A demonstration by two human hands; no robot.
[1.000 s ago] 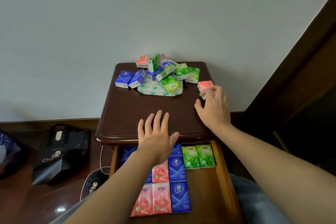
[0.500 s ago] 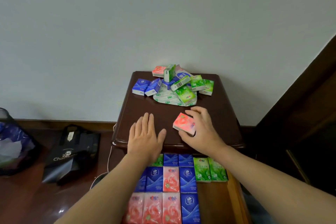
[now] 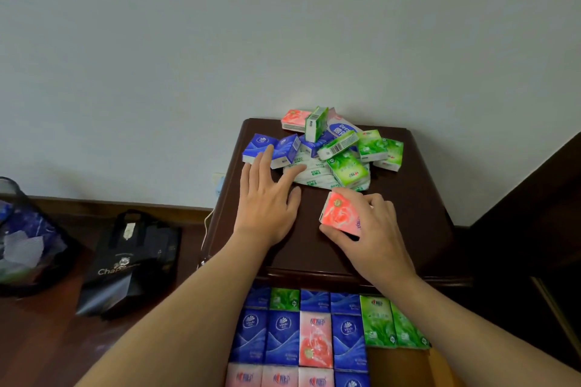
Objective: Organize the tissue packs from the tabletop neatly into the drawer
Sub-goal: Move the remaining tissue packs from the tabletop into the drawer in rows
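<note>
My right hand (image 3: 374, 229) grips a pink tissue pack (image 3: 339, 214) just above the dark wooden tabletop (image 3: 408, 214). With straight fingers, my left hand (image 3: 267, 198) reaches to the blue tissue packs (image 3: 270, 148) at the left of the pile; a fingertip lies over one of them. The pile (image 3: 339, 151) of green, blue and pink packs sits at the back of the table on flattened white wrappers. Below the table's front edge the open drawer (image 3: 396, 367) holds rows of blue, pink and green packs lying flat (image 3: 314, 336); bare wood shows at its right front.
A black paper bag (image 3: 132, 261) stands on the floor left of the table. Further left is a dark bin with a plastic liner (image 3: 22, 236). A white cable (image 3: 206, 229) hangs by the table's left side. Dark wooden furniture (image 3: 534, 214) rises on the right.
My left hand has moved from the table's front edge back to the blue packs. My right hand still grips the pink pack, which sits a little further back and to the right.
</note>
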